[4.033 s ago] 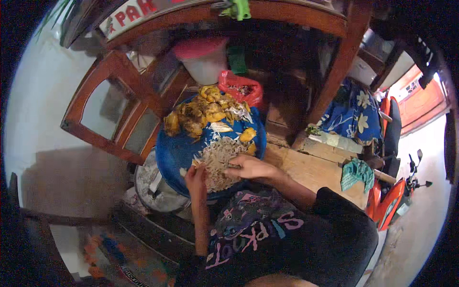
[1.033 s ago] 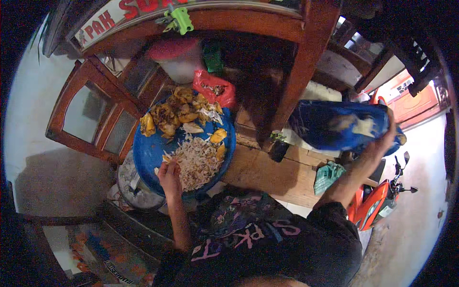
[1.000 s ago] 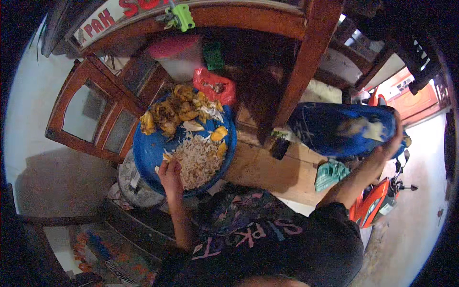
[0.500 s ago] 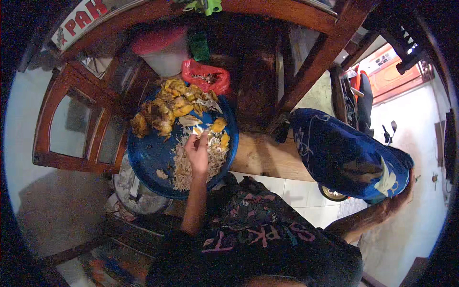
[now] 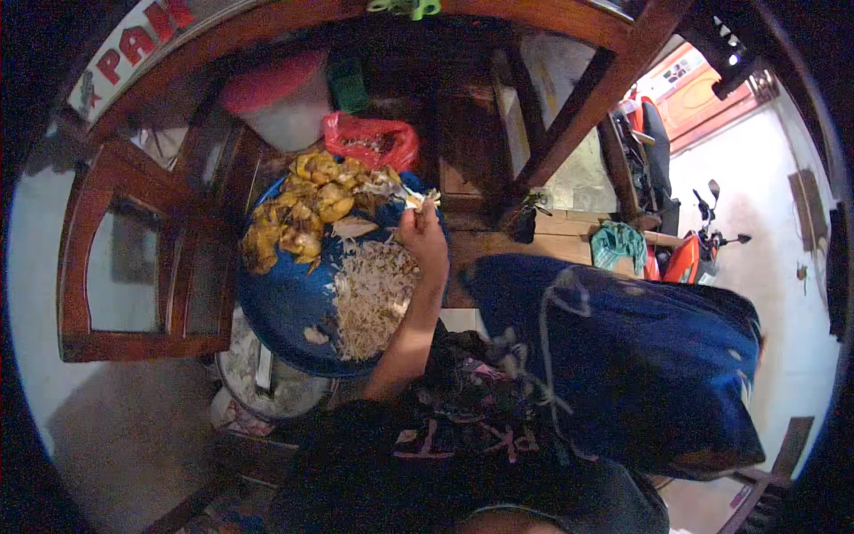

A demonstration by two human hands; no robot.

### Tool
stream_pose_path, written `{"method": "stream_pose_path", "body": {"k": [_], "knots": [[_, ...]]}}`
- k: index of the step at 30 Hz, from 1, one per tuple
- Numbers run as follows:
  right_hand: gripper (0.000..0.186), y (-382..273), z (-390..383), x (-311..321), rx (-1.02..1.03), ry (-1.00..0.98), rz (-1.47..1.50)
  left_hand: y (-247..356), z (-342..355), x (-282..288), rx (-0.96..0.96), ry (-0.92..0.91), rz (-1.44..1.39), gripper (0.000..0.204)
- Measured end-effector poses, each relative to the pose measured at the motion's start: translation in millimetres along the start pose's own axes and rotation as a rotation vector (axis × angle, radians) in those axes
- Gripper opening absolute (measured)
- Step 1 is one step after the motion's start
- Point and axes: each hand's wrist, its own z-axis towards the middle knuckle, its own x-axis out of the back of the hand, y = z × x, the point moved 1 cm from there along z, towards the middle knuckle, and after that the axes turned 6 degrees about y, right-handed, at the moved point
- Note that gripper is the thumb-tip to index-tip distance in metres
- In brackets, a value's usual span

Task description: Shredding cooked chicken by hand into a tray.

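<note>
The fingertips of the left hand (image 5: 422, 240) are closing together on a small pale piece (image 5: 425, 199), probably meat, over the far right part of a blue tray (image 5: 289, 298). Inside this tray, pale shreds (image 5: 365, 307) are lying nearer to the person, and yellow chicken pieces (image 5: 334, 203) are filling the far side. Just behind, a red plastic bag (image 5: 405, 147) is standing open, holding small bits that I cannot make out. A whitish bucket (image 5: 298, 116) is wearing a pink lid (image 5: 267, 80). The left forearm is covering some shreds. A large blue cloth (image 5: 623, 347) is hiding the right hand, so I cannot tell its fingers. The tray is partly covering a metal pot (image 5: 307, 392).
</note>
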Motion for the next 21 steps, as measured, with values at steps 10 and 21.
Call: {"method": "stream_pose_path", "body": {"k": [10, 21], "knots": [[0.036, 120.4, 39.0, -21.0, -0.130, -0.015, 0.072, 76.8, 42.1, -49.1, 0.246, 0.234, -0.316, 0.030], [0.035, 211.3, 80.1, -58.8, -0.407, -0.137, 0.104, 76.6, 97.5, -141.6, -0.339, 0.223, -0.123, 0.016]]}}
